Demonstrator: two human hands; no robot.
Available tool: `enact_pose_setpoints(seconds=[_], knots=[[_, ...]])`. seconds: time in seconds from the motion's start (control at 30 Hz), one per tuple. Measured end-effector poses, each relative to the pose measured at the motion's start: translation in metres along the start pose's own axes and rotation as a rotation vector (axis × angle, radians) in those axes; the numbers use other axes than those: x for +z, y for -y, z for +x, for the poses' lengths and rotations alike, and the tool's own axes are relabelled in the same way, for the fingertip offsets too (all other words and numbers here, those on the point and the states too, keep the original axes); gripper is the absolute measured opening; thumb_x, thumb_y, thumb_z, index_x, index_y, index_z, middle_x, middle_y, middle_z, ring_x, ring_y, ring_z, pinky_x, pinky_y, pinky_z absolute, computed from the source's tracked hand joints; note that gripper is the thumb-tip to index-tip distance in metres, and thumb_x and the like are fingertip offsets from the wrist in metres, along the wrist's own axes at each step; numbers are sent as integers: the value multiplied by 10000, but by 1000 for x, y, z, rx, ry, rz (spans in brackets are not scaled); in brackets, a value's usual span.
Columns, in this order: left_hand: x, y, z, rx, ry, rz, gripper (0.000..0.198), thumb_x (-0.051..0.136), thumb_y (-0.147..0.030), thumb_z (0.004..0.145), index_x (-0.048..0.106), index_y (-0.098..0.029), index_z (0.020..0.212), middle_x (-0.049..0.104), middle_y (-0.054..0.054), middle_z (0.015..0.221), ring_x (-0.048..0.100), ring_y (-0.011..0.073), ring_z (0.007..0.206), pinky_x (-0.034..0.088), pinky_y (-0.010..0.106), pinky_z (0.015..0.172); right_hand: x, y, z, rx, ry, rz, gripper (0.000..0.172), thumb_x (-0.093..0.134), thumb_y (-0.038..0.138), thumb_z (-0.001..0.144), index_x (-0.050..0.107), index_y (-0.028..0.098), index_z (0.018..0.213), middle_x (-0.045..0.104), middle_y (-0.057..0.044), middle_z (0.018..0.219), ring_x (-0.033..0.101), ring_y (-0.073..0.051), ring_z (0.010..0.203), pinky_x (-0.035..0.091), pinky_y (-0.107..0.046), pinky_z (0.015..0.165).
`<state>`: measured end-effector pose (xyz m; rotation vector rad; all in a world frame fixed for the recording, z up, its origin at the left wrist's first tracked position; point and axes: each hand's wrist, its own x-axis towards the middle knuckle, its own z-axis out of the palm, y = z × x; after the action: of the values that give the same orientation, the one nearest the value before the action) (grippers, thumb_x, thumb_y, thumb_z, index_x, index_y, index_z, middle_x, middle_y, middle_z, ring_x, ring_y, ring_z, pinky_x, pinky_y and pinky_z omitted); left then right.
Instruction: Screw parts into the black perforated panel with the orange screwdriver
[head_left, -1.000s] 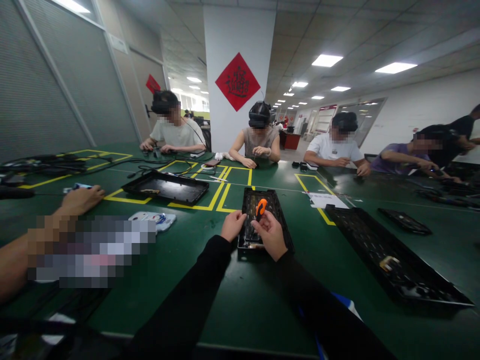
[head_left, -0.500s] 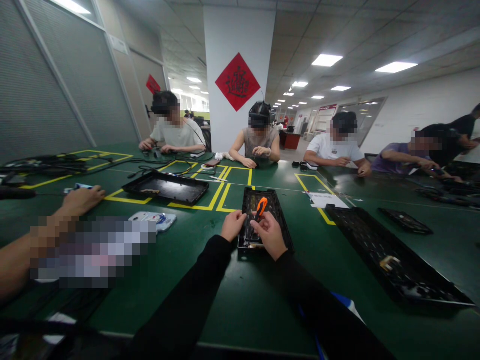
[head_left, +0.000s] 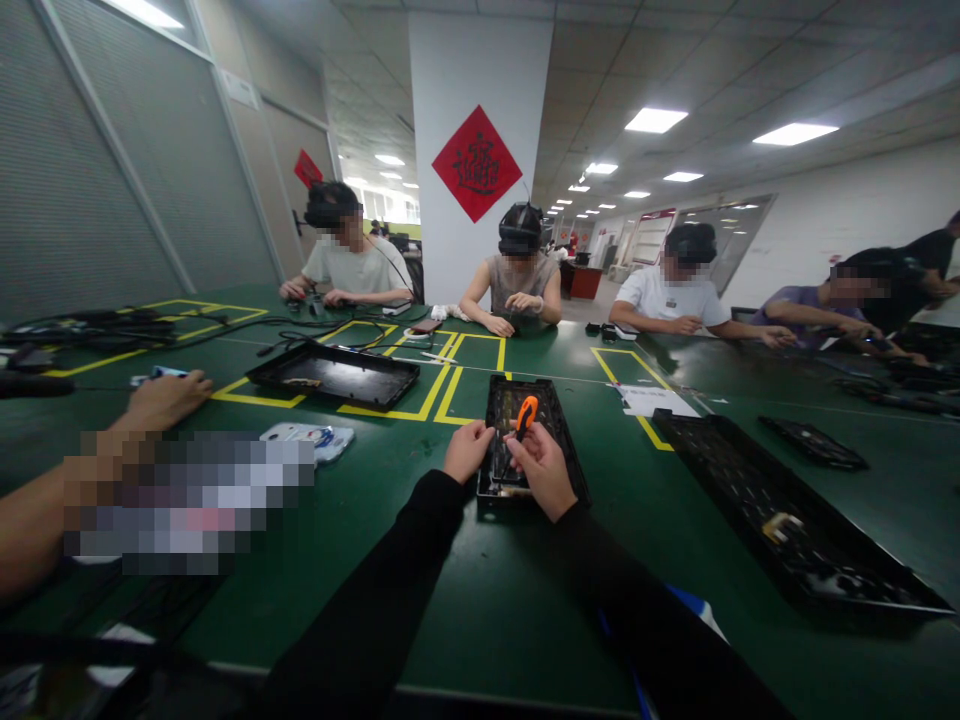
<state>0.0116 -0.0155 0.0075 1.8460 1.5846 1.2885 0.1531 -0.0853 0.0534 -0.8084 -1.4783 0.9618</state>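
Note:
A black plastic casing (head_left: 556, 412), shaped like a shallow tray, lies on the green table in front of me. My left hand (head_left: 468, 452) is closed at its left rim, with the fingertips pinching the edge. In my right hand (head_left: 546, 472), above the casing's middle, is a screwdriver (head_left: 527, 414) with an orange and black handle. The handle tilts up and slightly right, and its tip points down into the casing. My fingers hide part of the shaft, and I cannot make out what the tip touches.
A wider black tray (head_left: 352, 380) lies ahead to the left, and a long black casing (head_left: 750, 500) stretches along the right. A flat black part (head_left: 812, 442) is beyond it. Another person's hand (head_left: 169, 400) rests at the left. Several people sit across the table.
My hands and the screwdriver have hardly moved; the handle is tilted slightly differently. Across the table, the person in white at the right has stretched an arm out to the right.

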Motion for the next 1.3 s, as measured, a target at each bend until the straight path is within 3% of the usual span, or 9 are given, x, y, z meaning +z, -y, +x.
enact_pose_setpoints(seconds=[0.13,0.33,0.43,0.6,0.8,1.0,1.1,1.3], knots=[[0,1,1,9,-2,-7,299,423,-331,743,336,-165,510,356,-49,503,344,83,521,219,214,522,-2,-3,1,-56,-46,-109,300,596,306,732,584,185,1007,525,-9,802,461,-74,554,399,-198,482],[1,4,1,16,-6,-1,304,423,-337,748,330,-168,514,349,-50,501,350,83,519,227,214,523,1,-2,1,-28,-62,68,450,630,270,693,486,181,1110,589,-54,942,549,-117,687,472,-245,612],[1,3,1,-7,1,7,305,422,-336,746,320,-170,512,340,-51,495,343,83,514,224,215,521,2,0,1,-1,-41,105,431,584,271,724,474,181,1131,596,-78,995,564,-128,701,472,-243,579],[1,3,1,9,-10,-6,318,419,-350,748,311,-171,509,326,-51,492,334,83,510,220,218,516,1,1,0,12,-15,75,344,548,297,757,512,192,1083,604,-36,883,497,-83,554,412,-202,482],[1,5,1,14,-4,5,315,412,-356,752,310,-171,519,341,-50,500,349,84,519,228,217,518,-2,-4,1,-49,-49,-87,299,609,302,718,582,179,989,536,4,740,438,-71,531,368,-188,461],[1,4,1,1,4,6,313,408,-360,751,317,-170,519,339,-51,498,342,83,519,221,214,519,1,-3,1,-45,-44,59,367,624,272,706,512,186,1045,594,-37,900,547,-110,679,450,-222,579],[1,4,1,6,-2,-6,310,410,-359,747,319,-169,520,333,-52,496,333,81,518,218,211,518,2,-1,0,-15,-2,97,343,542,278,770,493,186,1097,598,-64,958,556,-115,678,445,-220,542],[3,5,1,31,2,3,318,407,-355,760,320,-165,522,326,-56,500,340,77,517,231,205,518,0,-4,0,-7,-32,-54,327,546,316,771,512,185,1070,566,-7,772,493,-90,558,410,-212,499]])
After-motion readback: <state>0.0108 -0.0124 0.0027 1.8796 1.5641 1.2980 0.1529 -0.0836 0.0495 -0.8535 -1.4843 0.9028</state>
